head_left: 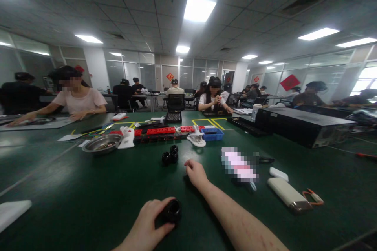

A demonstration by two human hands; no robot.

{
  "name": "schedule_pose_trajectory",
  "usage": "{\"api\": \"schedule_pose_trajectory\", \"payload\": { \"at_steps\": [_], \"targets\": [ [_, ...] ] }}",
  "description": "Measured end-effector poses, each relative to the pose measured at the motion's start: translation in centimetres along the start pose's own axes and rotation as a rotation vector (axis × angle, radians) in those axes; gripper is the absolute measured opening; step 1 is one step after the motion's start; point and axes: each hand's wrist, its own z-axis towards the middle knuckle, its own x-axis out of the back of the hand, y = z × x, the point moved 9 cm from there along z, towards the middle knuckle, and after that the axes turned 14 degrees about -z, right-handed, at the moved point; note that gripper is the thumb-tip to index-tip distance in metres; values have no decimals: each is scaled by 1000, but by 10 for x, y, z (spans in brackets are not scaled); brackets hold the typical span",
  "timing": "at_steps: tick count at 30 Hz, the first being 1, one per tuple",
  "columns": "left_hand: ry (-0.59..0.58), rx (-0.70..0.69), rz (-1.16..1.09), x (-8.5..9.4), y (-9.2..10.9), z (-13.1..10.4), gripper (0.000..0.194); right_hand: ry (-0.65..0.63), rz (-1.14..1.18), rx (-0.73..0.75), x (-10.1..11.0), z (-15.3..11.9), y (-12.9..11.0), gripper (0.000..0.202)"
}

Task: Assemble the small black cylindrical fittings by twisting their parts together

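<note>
My left hand grips a shiny black round piece with a hole in its top, held between thumb and fingers low over the green table. Farther forward, my right hand rests near the tabletop, loosely curled, thumb and forefinger slightly apart. Nothing shows between them, though the other fingers are hidden beneath the hand. Just to its left stands a small cluster of similar black round pieces, apart from the fingertips.
Beyond the cluster are a metal bowl, red strips, a white stand and a blue basket. A power bank with an orange cable and a blurred pink packet lie right. People sit across the table.
</note>
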Motion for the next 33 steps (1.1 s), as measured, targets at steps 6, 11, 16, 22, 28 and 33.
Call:
{"api": "schedule_pose_trajectory", "payload": {
  "at_steps": [6, 11, 16, 22, 28, 33],
  "targets": [
    [-260, -107, -57, -28, 25, -8, 48, -16, 76, 110, 9, -25, -33, 15],
    [-262, -112, -57, -10, 19, 1, 47, -55, 202, 191, 13, -37, -60, 25],
    [-133, -24, -88, 9, -1, 12, 46, -163, 201, 446, 12, -63, -101, 25],
    [-190, -106, -12, 10, 3, 13, 79, -205, 150, 601, 21, -79, -128, 49],
    [-179, -146, 93, 8, 6, 13, 73, -314, -97, 744, 5, -105, -154, 57],
    [-68, -143, 176, 14, 11, 12, 46, -372, -511, 487, -7, -101, -145, 53]
  ]
}}
